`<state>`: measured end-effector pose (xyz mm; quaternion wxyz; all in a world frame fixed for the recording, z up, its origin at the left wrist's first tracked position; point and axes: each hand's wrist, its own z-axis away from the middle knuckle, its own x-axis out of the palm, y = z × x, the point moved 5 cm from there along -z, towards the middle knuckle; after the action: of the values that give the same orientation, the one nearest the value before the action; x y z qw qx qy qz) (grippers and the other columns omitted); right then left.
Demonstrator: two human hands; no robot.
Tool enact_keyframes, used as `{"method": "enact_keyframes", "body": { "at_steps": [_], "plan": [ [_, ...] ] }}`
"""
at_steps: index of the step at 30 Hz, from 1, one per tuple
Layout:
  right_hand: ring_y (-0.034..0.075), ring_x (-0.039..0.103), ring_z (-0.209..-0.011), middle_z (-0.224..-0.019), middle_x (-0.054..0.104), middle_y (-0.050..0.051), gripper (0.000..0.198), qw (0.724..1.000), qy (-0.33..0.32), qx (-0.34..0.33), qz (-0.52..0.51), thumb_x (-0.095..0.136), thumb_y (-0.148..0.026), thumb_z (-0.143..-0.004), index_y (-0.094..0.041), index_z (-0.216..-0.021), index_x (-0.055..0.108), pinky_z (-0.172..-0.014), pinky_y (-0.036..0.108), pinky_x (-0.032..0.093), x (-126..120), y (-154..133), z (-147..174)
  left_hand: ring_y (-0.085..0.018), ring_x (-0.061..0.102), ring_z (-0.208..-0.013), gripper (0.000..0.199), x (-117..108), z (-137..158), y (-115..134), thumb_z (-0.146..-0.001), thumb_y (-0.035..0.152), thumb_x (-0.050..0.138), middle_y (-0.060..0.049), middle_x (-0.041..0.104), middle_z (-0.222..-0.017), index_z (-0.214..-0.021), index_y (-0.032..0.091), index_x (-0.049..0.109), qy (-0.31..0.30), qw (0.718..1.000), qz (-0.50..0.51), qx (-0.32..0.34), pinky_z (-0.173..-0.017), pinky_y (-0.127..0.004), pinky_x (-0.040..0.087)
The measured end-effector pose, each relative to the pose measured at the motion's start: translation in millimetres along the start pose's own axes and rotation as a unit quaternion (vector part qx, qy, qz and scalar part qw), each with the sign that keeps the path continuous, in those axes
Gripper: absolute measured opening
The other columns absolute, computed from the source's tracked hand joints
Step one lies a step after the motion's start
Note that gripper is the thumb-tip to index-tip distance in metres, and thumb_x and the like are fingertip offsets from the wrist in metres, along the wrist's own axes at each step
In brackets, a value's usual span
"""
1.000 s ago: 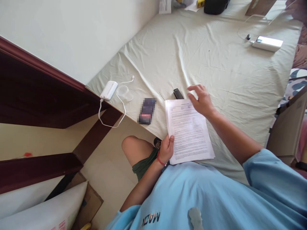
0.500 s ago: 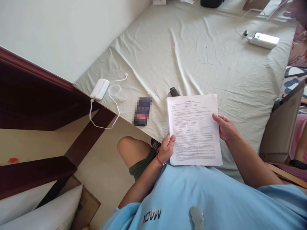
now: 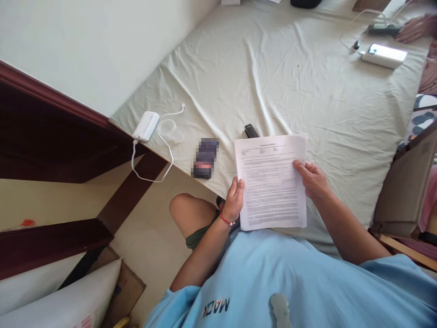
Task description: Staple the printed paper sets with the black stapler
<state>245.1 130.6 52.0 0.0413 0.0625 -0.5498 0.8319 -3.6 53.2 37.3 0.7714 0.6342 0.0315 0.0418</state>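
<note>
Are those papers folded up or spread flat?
Unfolded: the stack of papers is held between the left hand and right hand, its printed side spread out, no fold showing.

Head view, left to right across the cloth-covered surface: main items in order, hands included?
White plug-in device → pixelated dark object → person's left hand → stack of printed sheets → person's right hand → white box-shaped device → another person's hand

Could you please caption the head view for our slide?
Left hand and right hand hold printed papers by opposite edges.
</note>
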Motion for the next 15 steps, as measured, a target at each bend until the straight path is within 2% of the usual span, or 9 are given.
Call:
{"method": "enact_keyframes", "body": {
  "at_steps": [4,8,11,15],
  "plan": [
    [0.033,0.080,-0.092,-0.087,0.082,0.006,0.049,1.000,-0.008,-0.004,0.005,0.083,-0.072,-0.074,-0.026,-0.092,0.079,-0.076,0.045,0.068,0.0,1.7,4.1,-0.027,0.066,-0.132,0.055,2.1,-2.7,1.4,-0.104,0.066,0.048,-0.013,0.072,-0.139,-0.128,0.020,0.068,-0.003,1.000,-0.019,0.016,-0.117,-0.042,0.050],
    [0.028,0.078,-0.089,-0.094,0.081,0.004,0.048,0.999,0.005,-0.018,0.045,0.074,-0.071,-0.084,-0.030,-0.108,0.077,-0.072,0.040,0.065,-11.1,4.2,1.0,-0.027,0.070,-0.127,0.060,8.6,2.3,-5.6,-0.101,0.070,0.050,-0.014,0.075,-0.134,-0.129,0.019,0.068,-0.012,0.998,0.052,-0.021,-0.112,-0.043,0.055],
    [0.022,0.073,-0.079,-0.088,0.077,0.001,0.046,0.995,0.036,-0.045,0.084,0.068,-0.070,-0.087,-0.031,-0.110,0.074,-0.066,0.034,0.060,-20.8,1.2,-5.5,-0.028,0.071,-0.125,0.062,10.2,4.4,-7.8,-0.098,0.072,0.055,-0.014,0.076,-0.132,-0.128,0.019,0.068,-0.009,0.996,0.083,-0.032,-0.109,-0.043,0.057],
    [0.019,0.065,-0.073,-0.081,0.069,0.000,0.043,0.987,0.067,-0.085,0.123,0.061,-0.068,-0.092,-0.031,-0.109,0.073,-0.063,0.031,0.055,-26.1,-7.4,-14.1,-0.027,0.071,-0.125,0.060,7.6,5.6,-6.9,-0.099,0.071,0.053,-0.013,0.076,-0.131,-0.127,0.020,0.069,0.001,0.998,0.060,-0.021,-0.110,-0.042,0.056]
  ]
}}
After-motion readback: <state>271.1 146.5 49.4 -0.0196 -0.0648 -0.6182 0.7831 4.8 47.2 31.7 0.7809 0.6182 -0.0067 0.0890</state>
